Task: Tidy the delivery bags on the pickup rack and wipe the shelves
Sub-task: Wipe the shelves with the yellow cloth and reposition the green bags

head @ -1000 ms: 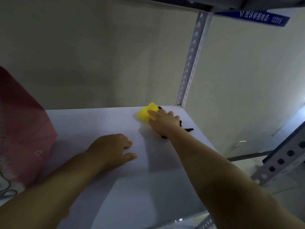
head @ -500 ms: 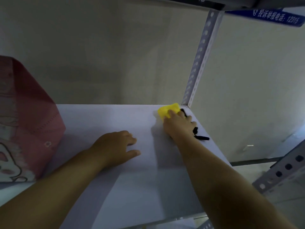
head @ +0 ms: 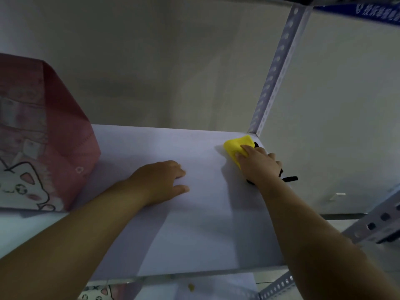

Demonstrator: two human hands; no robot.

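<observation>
A white shelf [head: 194, 230] of the rack fills the middle of the view. My right hand [head: 257, 165] presses a yellow sponge [head: 236, 147] with a black underside onto the shelf's far right corner, beside the perforated upright. My left hand [head: 160, 180] lies flat on the shelf's middle, fingers loosely curled, holding nothing. A pink delivery bag [head: 43, 135] with a cartoon cat print stands upright at the shelf's left end, apart from both hands.
A perforated grey upright [head: 275, 72] rises at the back right corner; another angled post [head: 376, 219] is at the right. A blue sign [head: 368, 11] hangs top right. Below the shelf edge, a second cat-print bag [head: 99, 293] shows on the lower shelf.
My right hand has slid the sponge rightward and back into the far corner by the upright. The left hand has stayed planted on the shelf.
</observation>
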